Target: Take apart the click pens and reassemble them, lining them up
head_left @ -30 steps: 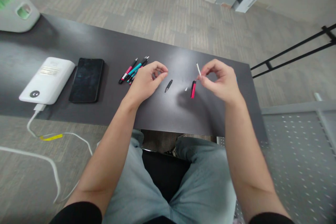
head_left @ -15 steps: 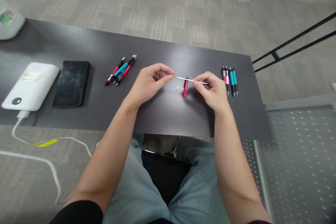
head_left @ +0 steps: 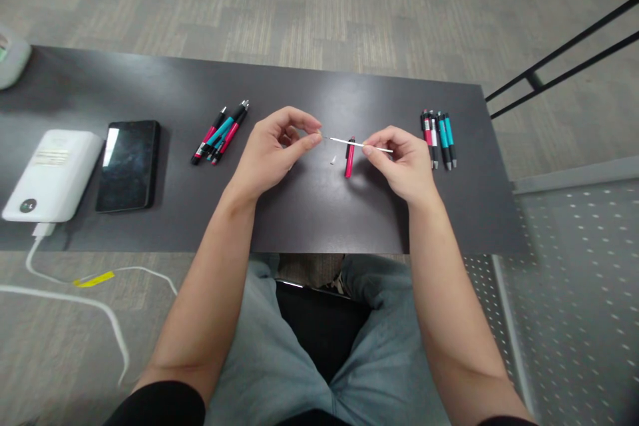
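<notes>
My right hand (head_left: 399,160) is closed in a pinch on a thin white pen refill (head_left: 344,141), held almost level above the table. My left hand (head_left: 282,150) pinches thumb and forefinger together at the refill's narrow tip; something tiny shows at those fingertips, too small to name. Beneath the refill lies a red pen barrel (head_left: 350,163) with a black clip. Beside it on the table rests a small whitish cone-shaped piece (head_left: 333,160), likely a pen tip.
On the dark table (head_left: 319,226), a pile of pens (head_left: 222,133) lies left of my hands and a row of pens (head_left: 439,140) to the right. Further left are a black phone-like slab (head_left: 128,166) and a white power bank (head_left: 52,176) with a cable (head_left: 42,266).
The view has tilted and shifted slightly. Both hands keep their pinches, and the left fingertips sit a touch further from the refill's white part.
</notes>
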`<state>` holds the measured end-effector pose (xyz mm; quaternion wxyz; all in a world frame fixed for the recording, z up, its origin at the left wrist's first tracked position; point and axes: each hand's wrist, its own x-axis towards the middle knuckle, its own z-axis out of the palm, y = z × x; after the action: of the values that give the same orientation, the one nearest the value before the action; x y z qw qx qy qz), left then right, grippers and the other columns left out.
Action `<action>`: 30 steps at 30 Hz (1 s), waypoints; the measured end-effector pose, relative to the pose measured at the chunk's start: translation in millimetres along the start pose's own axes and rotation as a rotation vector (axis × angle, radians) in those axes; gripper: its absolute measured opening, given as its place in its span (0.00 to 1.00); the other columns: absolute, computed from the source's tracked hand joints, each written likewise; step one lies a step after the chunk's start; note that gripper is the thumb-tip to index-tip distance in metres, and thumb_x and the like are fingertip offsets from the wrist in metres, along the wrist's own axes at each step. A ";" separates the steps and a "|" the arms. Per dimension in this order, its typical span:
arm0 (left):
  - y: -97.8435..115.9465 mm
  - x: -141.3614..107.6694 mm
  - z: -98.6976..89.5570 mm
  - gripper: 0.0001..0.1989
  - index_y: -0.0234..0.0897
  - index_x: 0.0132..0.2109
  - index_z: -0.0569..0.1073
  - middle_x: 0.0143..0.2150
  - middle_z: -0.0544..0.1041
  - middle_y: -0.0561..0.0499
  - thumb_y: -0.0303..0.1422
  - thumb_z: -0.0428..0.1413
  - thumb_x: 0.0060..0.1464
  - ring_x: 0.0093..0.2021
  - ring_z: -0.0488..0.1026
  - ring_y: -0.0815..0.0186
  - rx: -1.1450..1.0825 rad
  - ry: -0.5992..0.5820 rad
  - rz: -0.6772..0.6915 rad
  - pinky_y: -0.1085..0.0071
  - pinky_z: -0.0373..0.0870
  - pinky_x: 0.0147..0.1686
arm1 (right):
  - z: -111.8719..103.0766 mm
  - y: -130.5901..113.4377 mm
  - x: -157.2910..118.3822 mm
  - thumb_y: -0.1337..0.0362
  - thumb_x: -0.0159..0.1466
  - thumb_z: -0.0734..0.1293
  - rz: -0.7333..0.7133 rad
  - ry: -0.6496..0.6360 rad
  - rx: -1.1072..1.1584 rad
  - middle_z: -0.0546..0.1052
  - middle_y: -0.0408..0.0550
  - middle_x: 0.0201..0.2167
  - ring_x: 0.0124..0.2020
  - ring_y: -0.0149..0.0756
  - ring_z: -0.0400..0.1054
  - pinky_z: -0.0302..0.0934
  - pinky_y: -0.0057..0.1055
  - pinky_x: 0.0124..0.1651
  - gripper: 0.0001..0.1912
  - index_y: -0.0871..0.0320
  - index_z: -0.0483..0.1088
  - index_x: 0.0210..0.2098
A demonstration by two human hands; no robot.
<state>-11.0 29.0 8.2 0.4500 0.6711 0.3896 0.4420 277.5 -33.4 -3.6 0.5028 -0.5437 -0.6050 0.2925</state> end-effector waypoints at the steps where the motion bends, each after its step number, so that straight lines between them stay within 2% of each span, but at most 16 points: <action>1: 0.2 0.1 -0.2 0.22 0.45 0.50 0.88 0.49 0.91 0.47 0.55 0.81 0.65 0.40 0.77 0.61 0.001 -0.005 -0.001 0.64 0.75 0.41 | 0.5 -0.3 0.0 0.34 0.69 0.87 0.007 -0.003 -0.006 0.80 0.44 0.32 0.33 0.40 0.66 0.65 0.42 0.39 0.24 0.46 0.86 0.38; 10: 4.5 -1.7 4.8 0.24 0.44 0.51 0.90 0.49 0.92 0.47 0.58 0.82 0.66 0.38 0.77 0.62 -0.006 -0.062 0.028 0.63 0.75 0.41 | 7.3 -9.4 1.5 0.35 0.71 0.86 0.017 -0.089 0.005 0.83 0.45 0.34 0.33 0.39 0.68 0.67 0.41 0.41 0.23 0.47 0.87 0.40; 14: 6.7 -3.1 6.7 0.20 0.44 0.52 0.90 0.50 0.93 0.46 0.53 0.80 0.68 0.39 0.78 0.61 0.019 -0.088 0.025 0.62 0.78 0.44 | 11.9 -10.3 1.1 0.36 0.73 0.85 0.009 -0.115 -0.044 0.84 0.46 0.36 0.34 0.41 0.71 0.70 0.42 0.42 0.22 0.47 0.88 0.41; 17: 4.1 -3.9 2.5 0.20 0.45 0.58 0.89 0.54 0.93 0.46 0.48 0.80 0.66 0.41 0.80 0.61 0.042 -0.099 0.017 0.62 0.79 0.47 | 11.6 -7.2 1.2 0.36 0.73 0.84 -0.006 -0.096 -0.069 0.86 0.47 0.37 0.36 0.42 0.72 0.72 0.42 0.43 0.22 0.47 0.88 0.41; 20: -2.2 -5.8 -6.6 0.25 0.46 0.59 0.86 0.57 0.92 0.47 0.46 0.82 0.62 0.45 0.81 0.57 0.214 -0.080 0.010 0.59 0.80 0.50 | 8.6 -2.9 1.9 0.36 0.73 0.84 -0.012 -0.068 -0.074 0.87 0.47 0.39 0.37 0.43 0.72 0.73 0.44 0.46 0.22 0.46 0.87 0.41; 23: -6.5 -10.7 -13.7 0.25 0.47 0.50 0.81 0.50 0.88 0.47 0.48 0.85 0.59 0.47 0.82 0.50 0.568 0.031 -0.055 0.54 0.79 0.52 | 4.6 1.0 3.2 0.39 0.74 0.84 -0.033 -0.038 -0.059 0.87 0.47 0.40 0.37 0.42 0.71 0.72 0.44 0.47 0.19 0.47 0.86 0.41; 25: -5.8 -14.7 -14.6 0.25 0.48 0.46 0.77 0.50 0.87 0.45 0.47 0.85 0.59 0.51 0.84 0.45 0.777 0.056 -0.108 0.50 0.79 0.53 | 1.7 3.3 4.4 0.40 0.74 0.84 -0.047 -0.026 -0.055 0.85 0.46 0.39 0.37 0.42 0.71 0.71 0.44 0.47 0.19 0.47 0.86 0.41; 27: -3.4 -17.6 -13.6 0.20 0.47 0.45 0.78 0.53 0.89 0.43 0.43 0.82 0.64 0.53 0.85 0.42 0.888 0.020 -0.130 0.49 0.79 0.52 | -1.2 5.7 5.9 0.39 0.74 0.84 -0.051 -0.018 -0.070 0.84 0.45 0.38 0.38 0.42 0.71 0.71 0.44 0.47 0.20 0.47 0.86 0.41; 30: -2.3 -17.1 -13.6 0.10 0.47 0.43 0.80 0.55 0.90 0.41 0.38 0.74 0.71 0.50 0.86 0.44 0.899 -0.019 -0.120 0.48 0.79 0.50 | -5.2 10.2 8.3 0.35 0.75 0.83 -0.067 -0.009 -0.115 0.84 0.46 0.41 0.39 0.43 0.71 0.73 0.46 0.48 0.22 0.46 0.87 0.43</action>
<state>-29.4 17.4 4.6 0.1424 0.7800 0.5770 0.1960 286.8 -24.1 -8.6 0.4776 -0.5499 -0.6408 0.2425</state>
